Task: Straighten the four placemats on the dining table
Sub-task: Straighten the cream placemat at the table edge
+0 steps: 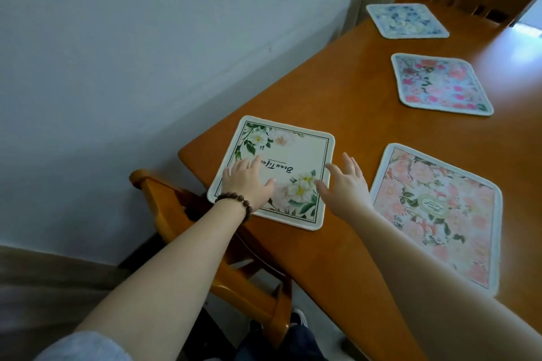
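Four placemats lie on the wooden dining table (352, 91), all square with rounded corners and a pale stitched border.

Nearest you: your left hand (246, 182), beaded bracelet (234, 202) at the wrist, rests flat and open-palmed on the cream placemat (281, 155) with white flowers and a dark line frame. It sits at the table's near corner, above a wooden chair (205, 243). Your right hand (346, 184) hovers open at that mat's right edge, fingers spread, gripping nothing.

Just beside: the peach floral placemat (440, 214), turned at an angle to the table edge.

Farther: the pink-and-blue floral placemat (440, 82), also askew.

Farthest: the blue floral placemat (406, 20), near the table's far end.

Handling, by judgement: thin, light, soft fabric, likely to slide easily on the glossy wood. Press flat with both palms near opposite edges and rotate; pinching a corner may wrinkle it.
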